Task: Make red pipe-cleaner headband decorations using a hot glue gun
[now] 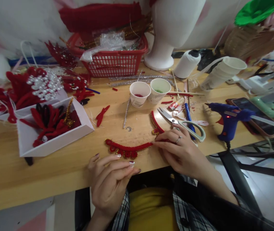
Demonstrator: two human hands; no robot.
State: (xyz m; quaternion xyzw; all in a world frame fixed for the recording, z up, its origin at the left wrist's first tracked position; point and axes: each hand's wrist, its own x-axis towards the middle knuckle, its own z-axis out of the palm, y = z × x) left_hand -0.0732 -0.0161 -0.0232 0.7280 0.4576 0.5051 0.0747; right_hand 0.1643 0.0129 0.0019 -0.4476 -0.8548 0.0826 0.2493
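Observation:
A curved red fuzzy strip (137,147) lies near the table's front edge, with gold-edged scallops along its left part. My right hand (178,149), a ring on one finger, pinches this strip at its right end. Beyond those fingers another red piece with gold edging (156,122) runs up and away, partly hidden by the hand; whether the two join I cannot tell. My left hand (112,179) hovers just in front of the scallops, fingers loosely curved and apart, with nothing visible in it. Scissors (182,123) lie beyond my right hand, blades pointing left.
A blue glue gun (231,118) with a red light stands at right, beside a phone (257,112). Two paper cups (140,93) hold small red and green bits. A white box (62,141) of red pieces is at left. Behind are a red basket (115,64) and a white mannequin head (172,29).

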